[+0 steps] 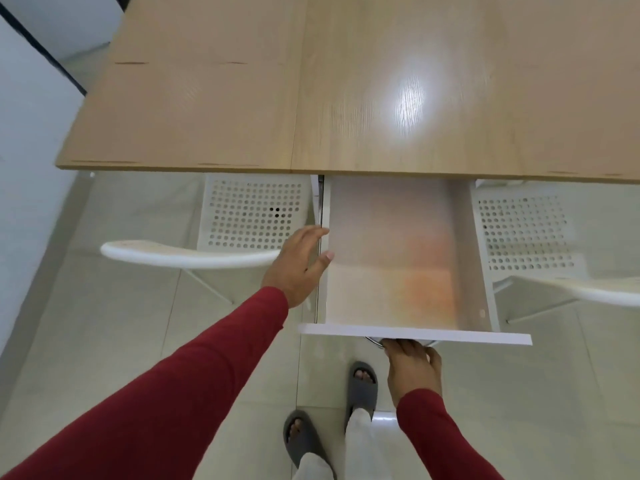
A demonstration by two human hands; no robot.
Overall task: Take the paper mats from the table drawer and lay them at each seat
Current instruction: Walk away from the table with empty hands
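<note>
A white drawer (415, 336) is pulled out from under the light wooden table (242, 98). Pale paper mats (391, 258) with a faint orange tint lie flat inside, covering its floor. My right hand (414, 363) is shut on the metal drawer handle (375, 342) below the front panel. My left hand (299, 261) hovers at the drawer's left wall, fingers apart, thumb tip over the edge, holding nothing.
Two white chairs with perforated seats stand tucked at the table, one left (249, 220) and one right (526, 233) of the drawer. Their curved backrests jut toward me. My feet in grey slippers (362, 386) stand on the pale tiled floor.
</note>
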